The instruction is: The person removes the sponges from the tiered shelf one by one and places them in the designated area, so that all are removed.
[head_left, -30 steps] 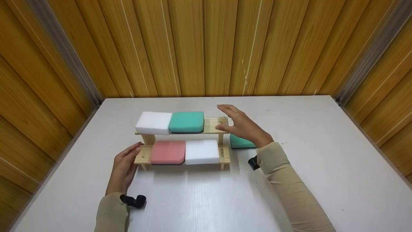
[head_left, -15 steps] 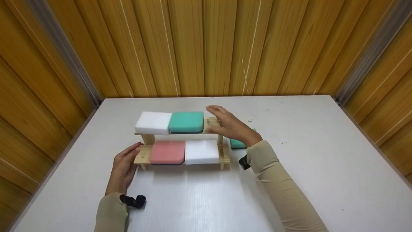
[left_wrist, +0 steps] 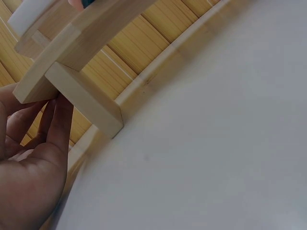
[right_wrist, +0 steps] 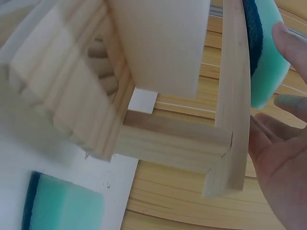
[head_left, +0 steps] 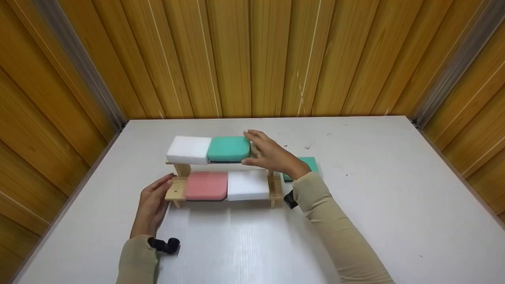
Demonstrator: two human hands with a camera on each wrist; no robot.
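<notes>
The fingers of the left hand grip the left end of the lower shelf of a small wooden rack, some of them tucked beneath the board. The right hand is spread in a wide C at the right end of a green sponge on the upper shelf, thumb by its front corner, forefinger by its back corner; whether it has closed firmly on the sponge cannot be told.

Wood-grain panelling rises behind and on both sides. Below it is a broad white worktop. A person's forearms enter from the near edge, in a khaki right sleeve and a matching left sleeve.

The two-tier rack stands on the worktop, left of centre. On its upper shelf, a white block sits at the left, touching the green sponge, which has a dark underside. On the lower shelf, a pink sponge lies beside a second white block. A second green sponge lies on the worktop just right of the rack, partly hidden by the right wrist.

Smallest are the black devices at the left wrist and right wrist.
</notes>
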